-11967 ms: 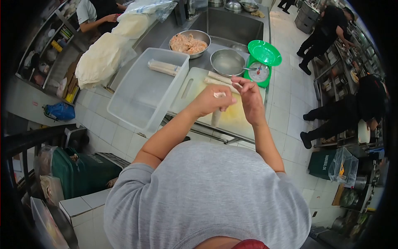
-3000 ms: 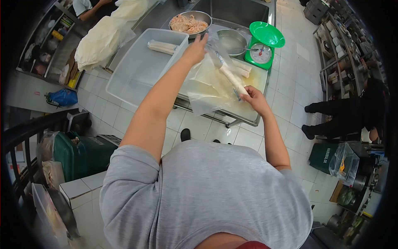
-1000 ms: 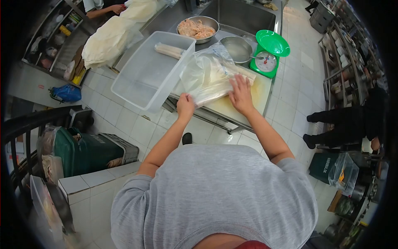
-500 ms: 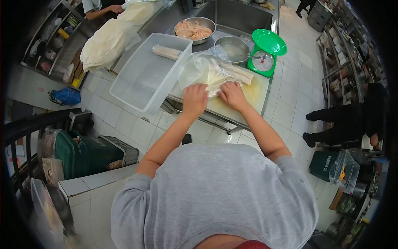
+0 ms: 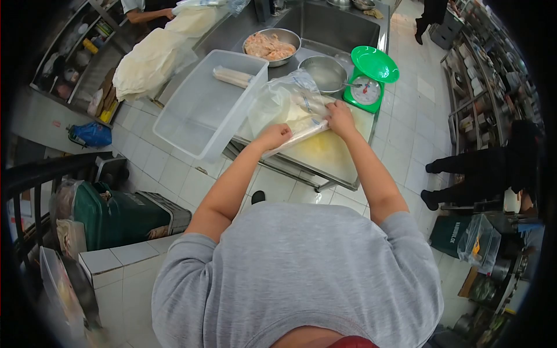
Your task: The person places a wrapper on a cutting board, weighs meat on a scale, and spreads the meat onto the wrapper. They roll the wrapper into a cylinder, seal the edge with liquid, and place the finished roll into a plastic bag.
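My left hand is closed at the left end of a clear plastic bag, its fingers curled over the near edge. The right end of the same bag is gripped by my right hand. Between them the bag lies wrapped around a pale roll, stretched in a slanting line across a cutting board. Through the loose plastic behind it, some pale filling shows, but I cannot make out what it is. Another pale wrapped roll rests in a translucent plastic tub on my left.
Behind the board stand a bowl of orange-pink mixture, a metal bowl of liquid with a spoon and a green scale. A sink lies beyond. Pale sheets are stacked left. Another person stands right.
My hands have moved apart, the right one up and rightward. The plastic now lies stretched over the roll between them, and the pale rolls formerly beside my right hand are covered or gone from sight.
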Demonstrator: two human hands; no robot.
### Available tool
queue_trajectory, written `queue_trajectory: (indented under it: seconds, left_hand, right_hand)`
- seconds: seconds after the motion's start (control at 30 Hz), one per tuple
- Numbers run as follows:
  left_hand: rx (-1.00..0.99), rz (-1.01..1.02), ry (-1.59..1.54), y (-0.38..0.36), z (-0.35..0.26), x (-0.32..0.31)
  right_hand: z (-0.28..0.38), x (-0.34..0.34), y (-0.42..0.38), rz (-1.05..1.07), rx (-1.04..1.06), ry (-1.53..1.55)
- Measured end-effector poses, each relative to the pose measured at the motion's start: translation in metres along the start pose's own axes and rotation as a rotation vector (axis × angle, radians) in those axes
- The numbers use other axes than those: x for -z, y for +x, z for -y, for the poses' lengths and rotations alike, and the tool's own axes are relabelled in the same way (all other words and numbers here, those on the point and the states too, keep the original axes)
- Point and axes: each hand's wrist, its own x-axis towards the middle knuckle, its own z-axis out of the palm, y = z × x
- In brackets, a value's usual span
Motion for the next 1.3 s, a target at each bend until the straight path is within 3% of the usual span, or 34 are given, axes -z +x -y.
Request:
queue_trajectory:
  seconds: [0.1, 0.2, 0.37, 0.5, 0.57, 0.7, 0.77, 0.87, 0.97, 1.03, 1.07, 1.13, 1.3]
  left_hand:
    - [0.008, 0.072, 0.0, 0.006, -0.001, 0.007]
    - [0.127, 0.166, -0.154, 0.014, 0.0, 0.017]
    - [0.237, 0.263, -0.272, 0.021, -0.002, 0.034]
    - [0.265, 0.316, -0.289, 0.025, -0.006, 0.042]
    - [0.297, 0.341, -0.327, 0.023, -0.01, 0.045]
    - [0.335, 0.382, -0.462, 0.03, -0.002, 0.046]
    - [0.336, 0.391, -0.507, 0.032, 0.004, 0.047]
    - [0.351, 0.389, -0.487, 0.027, 0.003, 0.053]
    - [0.229, 0.34, -0.369, 0.019, 0.007, 0.05]
    - [0.046, 0.284, -0.261, 0.018, 0.02, 0.041]
    - [0.065, 0.255, -0.251, 0.017, 0.018, 0.041]
    - [0.104, 0.197, -0.23, 0.017, 0.014, 0.039]
    - [-0.099, 0.039, 0.114, 0.011, 0.006, 0.03]
  right_hand:
    - [-0.003, 0.002, 0.006, 0.212, -0.094, -0.015]
    - [-0.019, 0.042, 0.011, 0.656, -0.275, 0.023]
    - [-0.076, 0.126, -0.015, 0.918, -0.414, 0.565]
    - [-0.072, 0.175, -0.012, 0.996, -0.3, 0.89]
    - [-0.045, 0.181, 0.002, 1.006, -0.158, 0.738]
    - [0.024, 0.131, 0.048, 1.055, 0.173, 0.508]
    - [0.041, 0.087, 0.067, 1.126, 0.224, 0.463]
    - [0.04, 0.023, 0.08, 1.221, 0.138, 0.362]
    - [0.036, 0.008, 0.086, 1.035, 0.151, 0.219]
    - [0.028, 0.0, 0.099, 1.049, 0.066, 0.089]
    - [0.021, -0.003, 0.105, 1.054, 0.025, 0.023]
    - [0.003, -0.006, 0.11, 0.973, 0.035, 0.047]
    - [0.0, 0.016, 0.082, 0.665, 0.127, 0.28]
